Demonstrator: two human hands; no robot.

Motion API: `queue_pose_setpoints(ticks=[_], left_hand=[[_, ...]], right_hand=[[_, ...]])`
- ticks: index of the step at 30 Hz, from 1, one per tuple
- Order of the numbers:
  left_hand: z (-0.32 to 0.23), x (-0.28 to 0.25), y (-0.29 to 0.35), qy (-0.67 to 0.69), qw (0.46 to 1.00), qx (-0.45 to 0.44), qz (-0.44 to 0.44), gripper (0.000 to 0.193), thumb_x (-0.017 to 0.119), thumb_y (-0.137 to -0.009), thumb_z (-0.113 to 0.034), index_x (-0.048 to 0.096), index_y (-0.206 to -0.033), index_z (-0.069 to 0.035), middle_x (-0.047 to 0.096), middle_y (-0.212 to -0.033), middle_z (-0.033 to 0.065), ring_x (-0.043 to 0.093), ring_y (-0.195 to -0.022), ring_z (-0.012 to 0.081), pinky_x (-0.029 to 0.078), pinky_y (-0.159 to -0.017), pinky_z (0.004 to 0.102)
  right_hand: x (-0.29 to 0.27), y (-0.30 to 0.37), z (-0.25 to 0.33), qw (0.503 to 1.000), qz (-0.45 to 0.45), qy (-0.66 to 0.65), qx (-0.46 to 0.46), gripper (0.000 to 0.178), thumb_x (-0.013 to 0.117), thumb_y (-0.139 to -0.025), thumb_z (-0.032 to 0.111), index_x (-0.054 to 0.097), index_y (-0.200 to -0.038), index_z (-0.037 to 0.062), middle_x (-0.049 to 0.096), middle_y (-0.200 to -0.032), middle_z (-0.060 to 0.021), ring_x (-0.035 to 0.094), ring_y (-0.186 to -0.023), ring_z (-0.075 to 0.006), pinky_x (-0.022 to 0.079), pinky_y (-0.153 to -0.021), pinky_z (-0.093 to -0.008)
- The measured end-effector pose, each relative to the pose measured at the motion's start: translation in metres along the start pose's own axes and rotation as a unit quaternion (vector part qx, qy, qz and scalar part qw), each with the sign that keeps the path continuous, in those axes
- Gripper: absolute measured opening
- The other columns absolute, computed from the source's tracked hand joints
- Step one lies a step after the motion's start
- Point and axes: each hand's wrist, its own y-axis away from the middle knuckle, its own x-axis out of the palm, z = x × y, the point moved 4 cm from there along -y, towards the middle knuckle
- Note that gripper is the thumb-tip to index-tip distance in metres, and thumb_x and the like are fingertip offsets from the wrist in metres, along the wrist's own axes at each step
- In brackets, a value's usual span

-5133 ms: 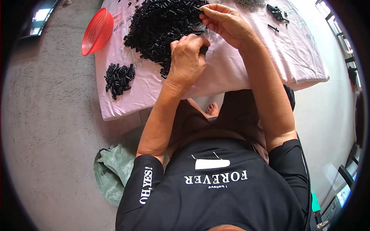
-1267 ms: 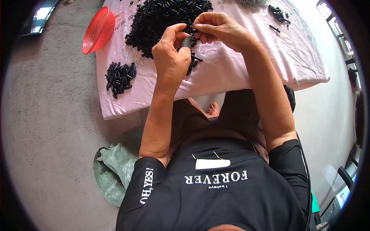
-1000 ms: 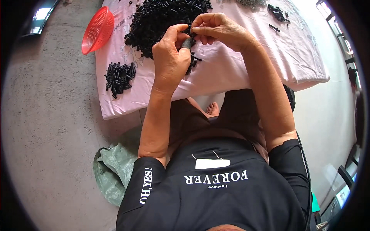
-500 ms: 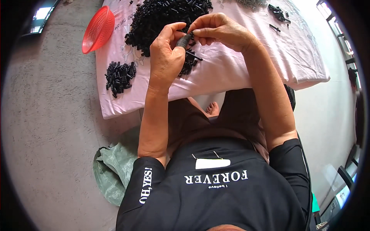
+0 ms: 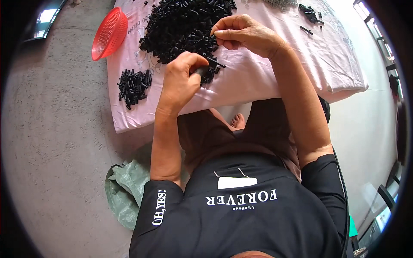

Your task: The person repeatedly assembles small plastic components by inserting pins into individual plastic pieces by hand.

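My left hand (image 5: 180, 77) is curled closed beside a small heap of black tube-like pieces (image 5: 209, 77) near the table's front. A dark wrap covers its thumb; whatever sits between its fingers is hidden. Farther to the right, my right hand (image 5: 245, 34) holds thumb and forefinger pinched together at the edge of a large pile of short black pieces (image 5: 180, 30). Anything in that pinch is too small to make out. One longer black rod (image 5: 218, 63) sticks out of the small heap between the hands.
A pink cloth (image 5: 249, 79) covers the table. On it are a smaller black pile (image 5: 134, 87) at left, a red basket (image 5: 110, 34) at the left edge, more black pieces (image 5: 309, 14) and a heap of clear bits (image 5: 282, 3) at far right. A green sack (image 5: 127, 193) lies on the floor.
My left hand has parted from the right and moved down and slightly left, toward me. The right hand has stayed nearly in place.
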Motion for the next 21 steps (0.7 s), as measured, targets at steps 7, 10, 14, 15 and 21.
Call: queue_pose_setpoints(ticks=[7, 10, 14, 15, 21], left_hand=[[-0.005, -0.001, 0.017, -0.081, 0.995, 0.041, 0.033, 0.029, 0.054, -0.07, 0.011, 0.069, -0.092, -0.001, 0.064, -0.088, 0.013, 0.066, -0.081, 0.0256, 0.053, -0.074, 0.0335], [-0.003, 0.002, 0.018, -0.099, 0.993, 0.049, 0.036, 0.03, 0.055, -0.069, 0.01, 0.069, -0.093, -0.002, 0.063, -0.088, 0.013, 0.065, -0.082, 0.0273, 0.053, -0.076, 0.0348], [-0.003, 0.004, 0.018, -0.137, 0.988, 0.067, 0.041, 0.027, 0.058, -0.071, 0.011, 0.068, -0.093, -0.001, 0.062, -0.088, 0.0103, 0.064, -0.08, 0.0215, 0.051, -0.073, 0.0309], [-0.003, 0.004, 0.018, -0.144, 0.986, 0.068, 0.04, 0.025, 0.058, -0.071, 0.011, 0.067, -0.091, 0.0, 0.062, -0.088, 0.0111, 0.064, -0.08, 0.0228, 0.051, -0.072, 0.0323], [-0.008, 0.005, 0.016, -0.174, 0.975, 0.136, 0.032, 0.028, 0.051, -0.066, 0.009, 0.059, -0.091, 0.002, 0.06, -0.087, 0.016, 0.061, -0.086, 0.0336, 0.05, -0.079, 0.041]], right_hand=[[0.001, 0.0, -0.002, 1.0, 0.005, 0.013, 0.003, 0.017, 0.062, -0.095, 0.019, 0.065, -0.102, 0.003, 0.063, -0.078, 0.0016, 0.054, -0.066, -0.0032, 0.042, -0.058, -0.0168], [0.0, -0.001, -0.004, 1.0, 0.002, 0.019, 0.007, 0.017, 0.062, -0.095, 0.018, 0.065, -0.102, 0.0032, 0.062, -0.078, 0.0018, 0.054, -0.066, -0.0031, 0.042, -0.057, -0.0168], [0.001, -0.001, -0.004, 1.0, 0.003, 0.027, 0.007, 0.016, 0.061, -0.096, 0.018, 0.065, -0.102, 0.003, 0.062, -0.078, 0.0019, 0.054, -0.065, -0.0029, 0.042, -0.057, -0.0167], [0.002, -0.001, -0.003, 1.0, 0.007, 0.028, 0.006, 0.016, 0.061, -0.096, 0.018, 0.065, -0.102, 0.0028, 0.062, -0.078, 0.0018, 0.054, -0.065, -0.0029, 0.042, -0.057, -0.0167], [0.002, 0.0, -0.004, 1.0, 0.004, 0.03, 0.004, 0.017, 0.061, -0.096, 0.016, 0.065, -0.102, 0.0017, 0.062, -0.077, 0.0007, 0.053, -0.064, -0.0032, 0.043, -0.057, -0.017]])
